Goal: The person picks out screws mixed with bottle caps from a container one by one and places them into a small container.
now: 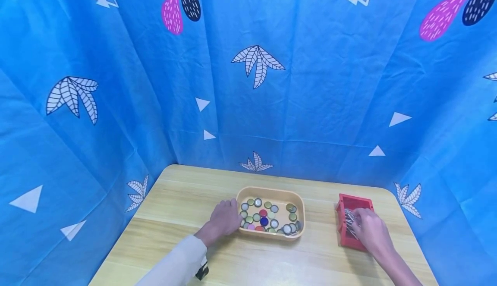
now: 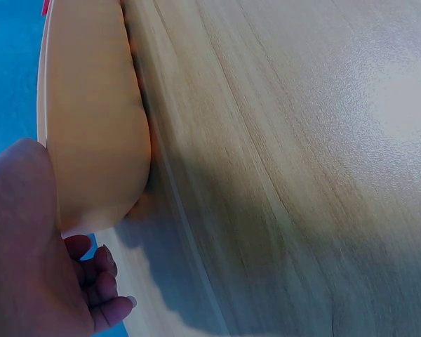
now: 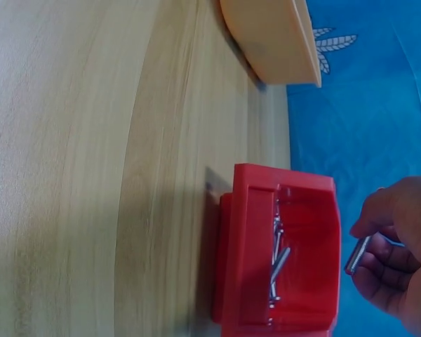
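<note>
My left hand (image 1: 226,218) grips the left end of a pale orange plastic tray (image 1: 268,236). In the left wrist view this hand (image 2: 24,239) has its thumb side up at the rim, with the other fingers curled beside the tray's outer wall (image 2: 95,119). Bottle caps (image 1: 264,221) in gold, silver, red, pink and blue lie inside. My right hand (image 1: 372,230) is over a red plastic bin (image 1: 354,242). Between thumb and fingers, the right hand (image 3: 400,246) pinches a silvery metal screw (image 3: 358,254). More screws (image 3: 277,267) lie in the bin.
Both containers stand on a light wood-grain table (image 1: 186,208), with a gap of bare tabletop between them. A blue patterned cloth (image 1: 248,117) hangs behind the table and along both sides.
</note>
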Motion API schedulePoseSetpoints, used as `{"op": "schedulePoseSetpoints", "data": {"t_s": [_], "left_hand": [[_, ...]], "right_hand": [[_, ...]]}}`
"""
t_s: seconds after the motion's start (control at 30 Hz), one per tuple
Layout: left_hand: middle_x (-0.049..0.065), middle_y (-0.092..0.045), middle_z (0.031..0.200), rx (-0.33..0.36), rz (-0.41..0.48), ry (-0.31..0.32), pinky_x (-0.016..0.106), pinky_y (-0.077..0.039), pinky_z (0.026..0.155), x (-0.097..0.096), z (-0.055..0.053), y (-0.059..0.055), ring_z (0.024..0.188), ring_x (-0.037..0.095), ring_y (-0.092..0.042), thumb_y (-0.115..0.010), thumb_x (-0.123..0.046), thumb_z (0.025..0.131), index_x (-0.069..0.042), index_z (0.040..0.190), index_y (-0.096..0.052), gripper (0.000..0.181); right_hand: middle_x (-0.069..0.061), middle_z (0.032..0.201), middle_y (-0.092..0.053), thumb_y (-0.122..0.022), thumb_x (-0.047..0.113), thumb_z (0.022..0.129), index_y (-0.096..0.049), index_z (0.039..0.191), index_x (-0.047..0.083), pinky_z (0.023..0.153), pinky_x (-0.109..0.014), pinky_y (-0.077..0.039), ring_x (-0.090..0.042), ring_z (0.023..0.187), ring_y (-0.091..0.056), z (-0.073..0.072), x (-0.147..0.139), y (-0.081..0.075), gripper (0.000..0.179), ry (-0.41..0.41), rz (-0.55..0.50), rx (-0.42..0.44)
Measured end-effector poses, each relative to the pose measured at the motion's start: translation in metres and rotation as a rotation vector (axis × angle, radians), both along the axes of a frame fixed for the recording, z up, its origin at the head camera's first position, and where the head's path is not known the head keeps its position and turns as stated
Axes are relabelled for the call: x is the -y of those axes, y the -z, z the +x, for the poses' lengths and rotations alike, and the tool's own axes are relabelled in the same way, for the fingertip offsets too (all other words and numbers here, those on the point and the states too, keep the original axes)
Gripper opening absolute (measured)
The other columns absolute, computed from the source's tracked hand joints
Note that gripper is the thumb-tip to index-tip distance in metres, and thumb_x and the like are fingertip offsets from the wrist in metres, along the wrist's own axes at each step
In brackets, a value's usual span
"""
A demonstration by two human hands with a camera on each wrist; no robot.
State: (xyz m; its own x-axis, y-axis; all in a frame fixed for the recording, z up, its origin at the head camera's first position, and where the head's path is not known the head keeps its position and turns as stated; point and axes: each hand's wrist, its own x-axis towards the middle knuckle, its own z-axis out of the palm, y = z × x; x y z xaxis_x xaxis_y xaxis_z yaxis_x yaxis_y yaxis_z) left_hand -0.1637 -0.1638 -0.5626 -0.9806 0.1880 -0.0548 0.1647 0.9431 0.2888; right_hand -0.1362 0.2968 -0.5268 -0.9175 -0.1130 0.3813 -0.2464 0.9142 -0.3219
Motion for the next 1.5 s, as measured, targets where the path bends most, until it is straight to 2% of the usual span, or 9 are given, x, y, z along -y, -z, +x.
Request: {"op": "schedulePoseSetpoints", "data": {"t_s": [0.23, 0.4, 0.53, 0.87, 1.03, 1.23, 1.5], "left_hand": [[0.009, -0.054, 0.082, -0.001, 0.007, 0.003, 0.039, -0.042, 0.065, 0.0001, -0.0003, -0.0023, 0.074, 0.024, -0.049, -0.06, -0.029, 0.088, -0.002, 0.1, -0.054, 0.03], [0.01, -0.054, 0.083, 0.029, 0.006, 0.007, 0.039, -0.043, 0.066, 0.0001, 0.0007, -0.007, 0.075, 0.023, -0.049, -0.062, -0.029, 0.089, -0.001, 0.102, -0.054, 0.031], [0.01, -0.054, 0.082, 0.017, 0.008, 0.01, 0.038, -0.043, 0.064, 0.0002, 0.0008, -0.0064, 0.074, 0.024, -0.049, -0.061, -0.028, 0.089, 0.0, 0.103, -0.055, 0.032], [0.01, -0.053, 0.081, -0.007, 0.004, 0.02, 0.038, -0.041, 0.063, 0.0019, 0.0003, -0.0006, 0.072, 0.024, -0.048, -0.059, -0.03, 0.087, -0.001, 0.1, -0.053, 0.033], [0.01, -0.053, 0.082, 0.01, 0.012, 0.016, 0.039, -0.042, 0.064, 0.0014, 0.0, -0.0034, 0.073, 0.024, -0.048, -0.059, -0.029, 0.088, -0.001, 0.101, -0.053, 0.032], [0.01, -0.053, 0.083, 0.015, 0.008, 0.01, 0.039, -0.042, 0.065, 0.0011, 0.0005, -0.0017, 0.074, 0.024, -0.048, -0.059, -0.029, 0.088, -0.001, 0.102, -0.053, 0.032], [0.009, -0.054, 0.086, 0.037, 0.011, -0.009, 0.039, -0.043, 0.069, 0.0005, 0.0003, 0.0008, 0.077, 0.023, -0.049, -0.058, -0.03, 0.09, -0.001, 0.106, -0.054, 0.033]], "right_hand": [[-0.019, 0.081, -0.07, -0.078, -0.007, 0.071, -0.069, 0.089, -0.005, 0.062, -0.05, -0.057, -0.033, 0.07, -0.068, -0.0013, -0.0039, 0.0031, 0.02, 0.006, 0.012, -0.029], [-0.02, 0.082, -0.07, -0.076, -0.006, 0.073, -0.069, 0.091, -0.006, 0.065, -0.052, -0.058, -0.032, 0.071, -0.067, -0.0017, -0.0061, 0.0026, 0.019, 0.024, 0.014, 0.02], [-0.02, 0.081, -0.069, -0.076, -0.007, 0.073, -0.068, 0.091, -0.007, 0.064, -0.052, -0.057, -0.031, 0.07, -0.066, -0.0012, -0.0064, 0.0022, 0.02, 0.036, 0.024, 0.046], [-0.028, 0.09, -0.07, -0.068, -0.009, 0.078, -0.07, 0.102, -0.013, 0.07, -0.057, -0.058, -0.043, 0.081, -0.069, -0.0002, -0.0084, 0.0052, 0.024, 0.054, 0.038, 0.116], [-0.026, 0.087, -0.068, -0.068, -0.007, 0.081, -0.07, 0.102, -0.013, 0.069, -0.058, -0.058, -0.041, 0.078, -0.069, -0.0003, -0.0094, 0.0054, 0.022, 0.052, 0.064, 0.128], [-0.022, 0.084, -0.067, -0.066, -0.006, 0.086, -0.07, 0.101, -0.013, 0.069, -0.057, -0.058, -0.038, 0.077, -0.069, -0.0006, -0.0083, 0.0059, 0.017, 0.056, 0.107, 0.152], [-0.021, 0.081, -0.067, -0.064, -0.014, 0.077, -0.073, 0.097, -0.01, 0.065, -0.053, -0.059, -0.032, 0.072, -0.067, -0.0049, -0.006, 0.0096, 0.022, 0.051, 0.192, 0.184]]}}
